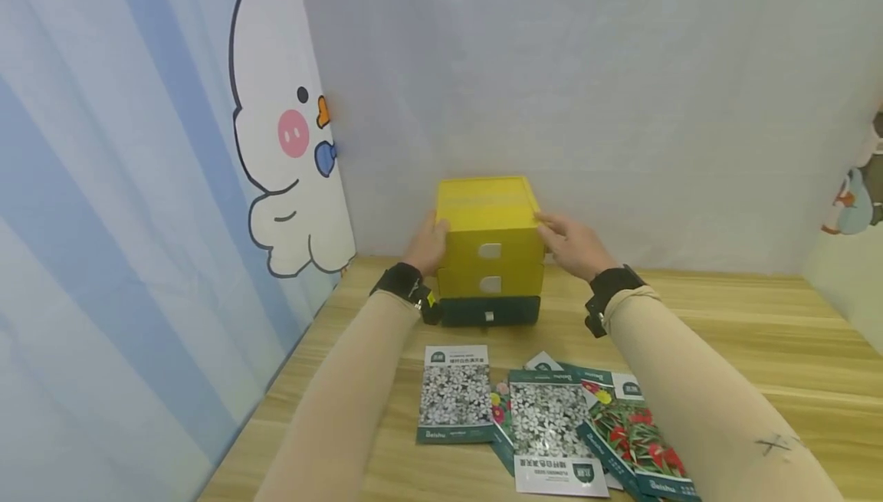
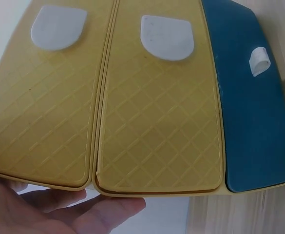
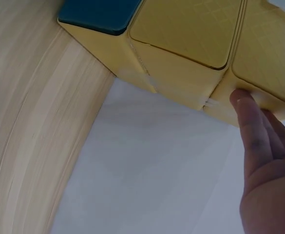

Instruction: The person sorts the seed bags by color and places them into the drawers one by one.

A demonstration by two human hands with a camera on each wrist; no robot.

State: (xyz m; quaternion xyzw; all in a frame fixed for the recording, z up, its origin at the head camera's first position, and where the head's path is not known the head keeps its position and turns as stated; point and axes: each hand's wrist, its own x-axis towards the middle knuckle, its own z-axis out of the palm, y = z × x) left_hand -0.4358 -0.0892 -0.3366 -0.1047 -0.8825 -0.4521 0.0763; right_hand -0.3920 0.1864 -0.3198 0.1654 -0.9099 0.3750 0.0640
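Observation:
A small yellow drawer unit (image 1: pixel 486 203) stands at the back of the table, with two yellow drawer fronts above a dark green drawer (image 1: pixel 455 312). The yellow fronts carry white rounded tabs, and the green one a small white loop (image 2: pixel 260 62). My left hand (image 1: pixel 428 247) touches the unit's left side near the top, its fingers stretched along the side in the left wrist view. On the opposite side, my right hand (image 1: pixel 574 245) lays nearly straight fingers (image 3: pixel 253 126) against the upper part. All drawers look closed.
In front of the unit lies a flower seed packet (image 1: pixel 455 398) with white blooms. To its right is an overlapping pile of several packets, a white-flowered packet (image 1: pixel 552 421) on top. A pale curtain (image 1: pixel 621 103) hangs behind; a striped curtain (image 1: pixel 103 218) borders the table's left.

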